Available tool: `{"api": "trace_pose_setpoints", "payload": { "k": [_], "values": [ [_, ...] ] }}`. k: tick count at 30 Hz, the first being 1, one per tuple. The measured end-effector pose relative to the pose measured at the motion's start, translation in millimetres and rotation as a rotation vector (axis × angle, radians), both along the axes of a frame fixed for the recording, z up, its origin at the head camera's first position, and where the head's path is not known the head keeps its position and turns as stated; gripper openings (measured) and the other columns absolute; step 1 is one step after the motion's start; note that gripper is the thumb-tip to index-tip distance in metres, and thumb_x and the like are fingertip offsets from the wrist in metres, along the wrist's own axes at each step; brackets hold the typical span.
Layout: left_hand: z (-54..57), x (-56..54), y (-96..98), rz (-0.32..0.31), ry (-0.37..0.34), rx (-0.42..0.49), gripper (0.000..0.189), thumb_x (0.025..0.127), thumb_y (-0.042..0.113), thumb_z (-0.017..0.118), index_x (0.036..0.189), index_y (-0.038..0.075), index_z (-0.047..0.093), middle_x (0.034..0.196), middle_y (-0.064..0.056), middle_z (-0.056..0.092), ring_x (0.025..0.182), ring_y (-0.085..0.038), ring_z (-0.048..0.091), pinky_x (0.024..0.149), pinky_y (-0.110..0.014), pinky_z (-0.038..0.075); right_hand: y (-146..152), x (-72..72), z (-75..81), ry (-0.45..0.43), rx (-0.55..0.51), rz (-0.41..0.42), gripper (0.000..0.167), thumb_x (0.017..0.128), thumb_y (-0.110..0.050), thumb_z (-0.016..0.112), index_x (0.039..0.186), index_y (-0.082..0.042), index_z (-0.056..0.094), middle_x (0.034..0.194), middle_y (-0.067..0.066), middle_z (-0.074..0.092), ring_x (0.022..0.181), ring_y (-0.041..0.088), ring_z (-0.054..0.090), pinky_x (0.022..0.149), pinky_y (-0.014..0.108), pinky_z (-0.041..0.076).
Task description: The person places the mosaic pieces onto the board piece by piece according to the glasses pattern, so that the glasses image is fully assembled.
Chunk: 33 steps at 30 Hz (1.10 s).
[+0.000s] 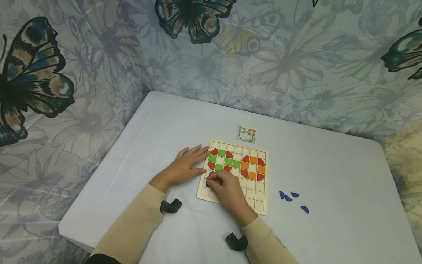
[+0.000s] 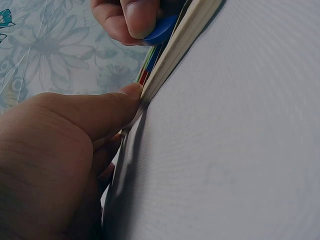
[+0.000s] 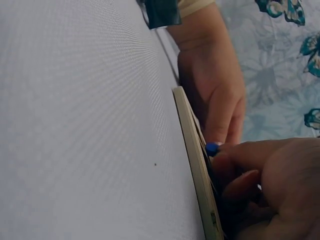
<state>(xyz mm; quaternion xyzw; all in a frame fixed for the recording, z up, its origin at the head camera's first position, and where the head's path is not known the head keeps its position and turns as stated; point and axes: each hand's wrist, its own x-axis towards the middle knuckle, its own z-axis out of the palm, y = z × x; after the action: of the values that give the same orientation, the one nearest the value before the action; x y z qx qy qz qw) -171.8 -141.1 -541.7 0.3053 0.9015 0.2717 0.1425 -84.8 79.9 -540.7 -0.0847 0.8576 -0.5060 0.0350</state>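
Note:
A wooden grid board (image 1: 258, 198) lies on the table, with red, green and orange pieces in its far cells. My left hand (image 1: 184, 167) rests along the board's left edge, fingers extended and thumb touching the rim. My right hand (image 1: 229, 189) reaches over the board's near left part and pinches a blue piece (image 2: 161, 31) between thumb and fingertips. In the right wrist view this blue piece (image 3: 212, 148) is close over the board surface. Another blue piece (image 1: 211, 173) sits in a left cell, partly hidden by the right hand.
Several blue half-round pieces (image 1: 288, 198) lie loose on the white table (image 1: 329, 227) to the right of the board. Beyond the board's far edge is a small pattern card (image 1: 246, 134). A butterfly-and-flower patterned cloth (image 1: 211, 69) hangs behind the table.

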Motion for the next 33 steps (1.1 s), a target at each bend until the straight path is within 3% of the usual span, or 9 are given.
{"api": "trace_pose_setpoints", "payload": {
  "k": [7, 13, 17, 22, 24, 28, 33],
  "values": [
    [-0.1, -0.3, 0.3, 0.000, -0.003, -0.003, 0.071, 0.110, 0.042, 0.067, 0.172, 0.022, 0.038, 0.178, 0.010, 0.020, 0.165, -0.016, 0.009, 0.130, -0.050, -0.002, 1.7, -0.3, -0.3, 0.037, 0.033, -0.012, 0.008, 0.098, -0.007, 0.082, 0.098, -0.015, 0.080, 0.092, -0.008, 0.064, 0.078, 0.014, 0.058, 0.065, 0.028, 0.051],
    [-0.1, 0.0, 0.8, 0.000, 0.006, 0.001, 0.071, 0.110, 0.042, 0.066, 0.172, 0.022, 0.039, 0.179, 0.009, 0.021, 0.165, -0.016, 0.010, 0.130, -0.050, -0.002, 4.5, -1.1, -1.4, 0.023, -0.043, -0.030, 0.007, 0.104, -0.009, 0.074, 0.108, -0.012, 0.079, 0.088, -0.005, 0.064, 0.073, 0.015, 0.061, 0.061, 0.028, 0.051],
    [0.1, 0.3, 1.0, 0.003, 0.005, -0.004, 0.071, 0.110, 0.042, 0.066, 0.172, 0.023, 0.039, 0.178, 0.010, 0.021, 0.165, -0.016, 0.009, 0.130, -0.049, -0.002, 7.0, -1.8, -2.7, -0.050, -0.181, -0.023, 0.017, 0.111, -0.022, 0.068, 0.114, -0.008, 0.077, 0.082, 0.002, 0.068, 0.066, 0.020, 0.064, 0.056, 0.030, 0.054],
    [0.9, 0.6, 1.6, 0.005, -0.001, -0.002, 0.071, 0.109, 0.042, 0.066, 0.172, 0.022, 0.039, 0.178, 0.009, 0.022, 0.165, -0.018, 0.010, 0.130, -0.051, -0.001, 13.6, -2.8, 1.1, -0.152, -0.452, 0.018, 0.043, 0.116, -0.036, 0.055, 0.124, 0.003, 0.071, 0.103, 0.019, 0.074, 0.077, 0.030, 0.069, 0.062, 0.031, 0.059],
    [0.7, 0.6, 1.3, 0.004, -0.003, -0.002, 0.071, 0.109, 0.042, 0.067, 0.172, 0.022, 0.038, 0.178, 0.008, 0.023, 0.165, -0.019, 0.011, 0.130, -0.052, -0.001, 16.7, -3.7, 2.7, -0.200, -0.579, 0.036, 0.055, 0.118, -0.042, 0.049, 0.131, 0.009, 0.066, 0.115, 0.025, 0.072, 0.087, 0.032, 0.070, 0.068, 0.031, 0.061],
    [0.3, 0.7, 0.8, 0.000, -0.006, -0.001, 0.071, 0.110, 0.041, 0.066, 0.172, 0.022, 0.038, 0.178, 0.007, 0.022, 0.165, -0.019, 0.010, 0.130, -0.052, -0.001, 22.6, -6.5, 5.6, -0.247, -0.805, 0.099, 0.077, 0.118, -0.054, 0.032, 0.144, 0.016, 0.053, 0.123, 0.028, 0.067, 0.101, 0.033, 0.070, 0.084, 0.036, 0.061],
    [1.5, 0.6, 0.7, -0.001, -0.004, 0.000, 0.072, 0.109, 0.041, 0.067, 0.172, 0.022, 0.038, 0.178, 0.007, 0.022, 0.165, -0.018, 0.010, 0.130, -0.052, -0.001, 30.1, -9.4, 14.7, -0.216, -0.936, 0.185, 0.091, 0.114, -0.065, 0.017, 0.152, 0.013, 0.045, 0.134, 0.032, 0.062, 0.121, 0.047, 0.064, 0.106, 0.052, 0.054]
  ]
}}
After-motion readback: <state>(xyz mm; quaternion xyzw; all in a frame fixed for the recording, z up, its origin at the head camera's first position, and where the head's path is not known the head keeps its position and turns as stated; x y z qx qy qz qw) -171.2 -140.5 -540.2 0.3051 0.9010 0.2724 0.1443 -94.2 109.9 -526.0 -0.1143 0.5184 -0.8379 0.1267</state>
